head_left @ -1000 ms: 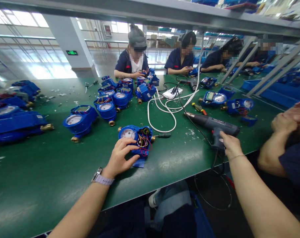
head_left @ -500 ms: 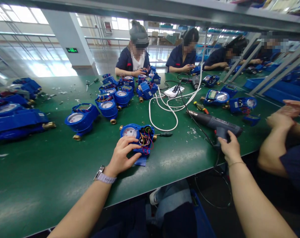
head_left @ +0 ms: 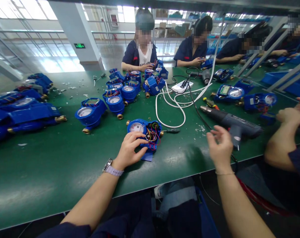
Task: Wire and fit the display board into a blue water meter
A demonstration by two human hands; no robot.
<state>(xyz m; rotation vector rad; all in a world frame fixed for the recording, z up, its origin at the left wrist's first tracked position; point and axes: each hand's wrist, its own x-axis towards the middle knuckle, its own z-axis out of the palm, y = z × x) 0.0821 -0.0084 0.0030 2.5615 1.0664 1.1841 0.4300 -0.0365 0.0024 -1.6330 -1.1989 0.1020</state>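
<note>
An opened blue water meter [head_left: 145,130] with a white dial and coloured wires lies on the green table [head_left: 53,165] in front of me. My left hand [head_left: 130,150] rests on its near side, fingers curled over the housing. My right hand [head_left: 220,147] hovers just above the table with fingers loosely spread and nothing in it. A grey heat gun [head_left: 235,123] lies right of that hand, apart from it, its black cord running off the table edge. A small screwdriver [head_left: 171,131] lies beside the meter.
Several blue meters [head_left: 112,99] stand in the middle and a pile [head_left: 21,112] at the left. A white power strip [head_left: 182,86] with looping white cable sits beyond. A co-worker's arms [head_left: 283,132] rest at the right; other people sit across the table.
My right hand has let go of the heat gun's handle and moved left, fingers now spread. The heat gun lies on the table. My left hand stays on the meter.
</note>
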